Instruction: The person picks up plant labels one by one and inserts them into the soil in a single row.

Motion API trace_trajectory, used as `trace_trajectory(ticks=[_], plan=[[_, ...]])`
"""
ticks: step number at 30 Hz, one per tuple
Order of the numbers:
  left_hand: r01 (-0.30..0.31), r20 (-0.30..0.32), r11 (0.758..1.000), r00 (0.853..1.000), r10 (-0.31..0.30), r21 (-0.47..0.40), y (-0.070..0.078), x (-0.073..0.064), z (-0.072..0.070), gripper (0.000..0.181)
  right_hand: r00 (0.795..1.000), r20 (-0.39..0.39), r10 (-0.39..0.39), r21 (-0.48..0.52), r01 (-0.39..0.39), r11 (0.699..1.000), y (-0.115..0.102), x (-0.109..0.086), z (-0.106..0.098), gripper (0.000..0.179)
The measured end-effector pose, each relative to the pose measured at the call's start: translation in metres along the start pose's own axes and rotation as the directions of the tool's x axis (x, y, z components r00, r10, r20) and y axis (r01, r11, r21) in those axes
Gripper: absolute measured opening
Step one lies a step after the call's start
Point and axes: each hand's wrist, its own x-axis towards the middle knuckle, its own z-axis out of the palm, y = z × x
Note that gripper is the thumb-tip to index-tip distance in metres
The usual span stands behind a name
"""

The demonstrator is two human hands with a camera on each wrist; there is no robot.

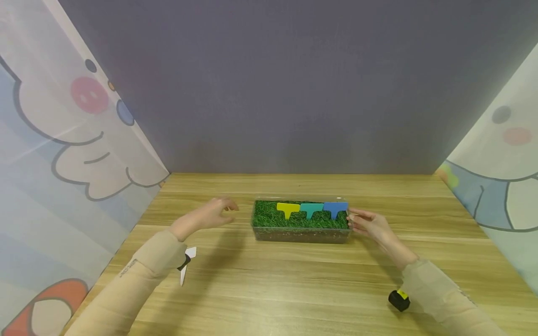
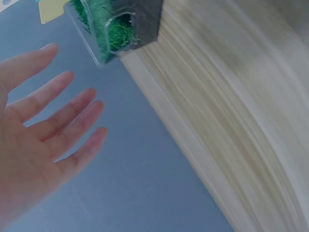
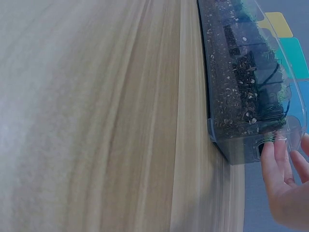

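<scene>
A clear plastic planter box (image 1: 300, 236) with dark soil and green artificial grass (image 1: 265, 214) stands on the wooden table. Three T-shaped plant labels stand upright in it: yellow (image 1: 287, 208), teal (image 1: 311, 208) and blue (image 1: 336, 208). At the box's right end, my right hand (image 1: 370, 226) has its fingertips against the wall, by the handle cutout in the right wrist view. Off the left end hovers my left hand (image 1: 214, 213), fingers spread and holding nothing; the left wrist view shows its palm (image 2: 29, 154).
A white plant label (image 1: 191, 252) lies on the table (image 1: 273, 289) near my left wrist, partly covered by a black wrist device (image 1: 183, 262). Another black device (image 1: 398, 300) is at my right sleeve. Behind the table rises a grey wall (image 1: 294, 93).
</scene>
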Motion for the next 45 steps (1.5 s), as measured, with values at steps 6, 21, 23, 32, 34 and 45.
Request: trace_trajectory(ticks=[6,21,23,32,34,45], plan=[[0.055,0.024,0.998,0.998,-0.055,-0.01,-0.013,-0.014,0.001,0.032,1.0,0.01,-0.018,0.041,0.018,0.999,0.005,0.004,-0.003,0.057],[0.2,0.111,0.979,0.975,-0.195,-0.039,-0.038,-0.055,0.011,0.031,1.0,0.015,0.016,0.145,-0.018,0.989,0.04,0.033,-0.021,0.089],[0.219,0.122,0.975,0.969,-0.212,-0.043,-0.039,-0.059,0.014,0.03,1.0,0.016,0.023,0.143,-0.025,0.989,0.039,0.032,-0.02,0.09],[0.242,0.15,0.969,0.961,-0.231,-0.054,-0.048,-0.076,0.024,0.032,0.999,-0.013,0.05,0.128,-0.048,0.991,0.041,0.032,-0.02,0.085],[0.262,0.174,0.964,0.953,-0.249,-0.053,-0.05,-0.08,0.025,0.036,0.999,-0.012,0.047,0.129,-0.045,0.991,0.041,0.032,-0.02,0.087],[0.324,0.182,0.945,0.932,-0.314,-0.028,-0.06,-0.098,0.04,0.045,0.999,0.037,-0.012,0.121,0.008,0.993,0.021,0.013,-0.009,0.057]])
